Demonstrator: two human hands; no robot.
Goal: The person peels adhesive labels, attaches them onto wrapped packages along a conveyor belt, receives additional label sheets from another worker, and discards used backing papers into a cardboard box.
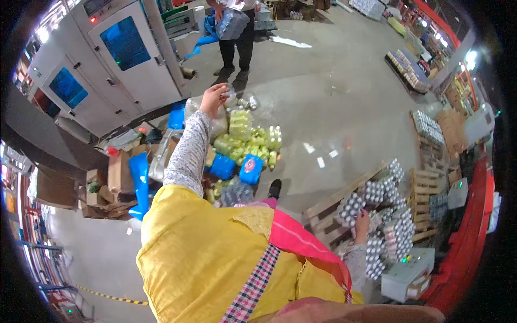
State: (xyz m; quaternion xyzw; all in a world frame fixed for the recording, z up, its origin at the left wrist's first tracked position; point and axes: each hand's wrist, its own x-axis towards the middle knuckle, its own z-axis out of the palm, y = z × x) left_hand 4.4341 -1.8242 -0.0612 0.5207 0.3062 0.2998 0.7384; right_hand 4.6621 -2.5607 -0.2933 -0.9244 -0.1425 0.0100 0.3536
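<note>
My left hand (pixel 214 100) reaches forward over the heap on the floor, fingers pinched on a clear plastic bottle (pixel 229 93). Below it lie yellow-green bottle packs (pixel 240 125), bundles in blue wrap (pixel 251 169) and clear plastic packs (pixel 237 192). Down at my right side, my right hand (pixel 362 223) has its fingers curled at the edge of a wrapped pack of bottles with silvery tops (pixel 351 208). More such packs (pixel 397 229) are heaped around it, beside a wooden pallet (pixel 325 218).
Ahead, a person (pixel 235 32) stands holding a clear wrapped pack. A white machine cabinet (pixel 116 59) is at the left, with cardboard boxes (pixel 119 173) in front. Paper scraps (pixel 321 162) lie on the floor. A grey control box (pixel 407 273) stands at the right.
</note>
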